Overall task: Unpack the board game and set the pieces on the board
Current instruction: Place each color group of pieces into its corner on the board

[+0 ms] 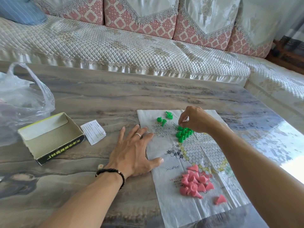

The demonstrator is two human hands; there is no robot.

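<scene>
Green pieces (pixel 183 132) upright on paper board (pixel 177 206)

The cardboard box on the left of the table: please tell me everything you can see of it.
The cardboard box is a shallow, open rectangular tray, seemingly thin card, pale and bare inside, with nothing visible in it. Its near outer wall is black with yellow printed characters that appear upside down; a yellow edge shows along the far rim. It lies flat on the table, near a folded leaflet and a clear plastic bag. Neither hand touches it.

Bright green pawns (pixel 182 133) and pink pawns (pixel 195 182) sit on a white paper board (pixel 172 209) printed with black circles and yellow bands, on a grey-brown marbled table (pixel 98 96), with the pink-and-cream patterned sofa (pixel 131 43) at twelve o'clock.
</scene>
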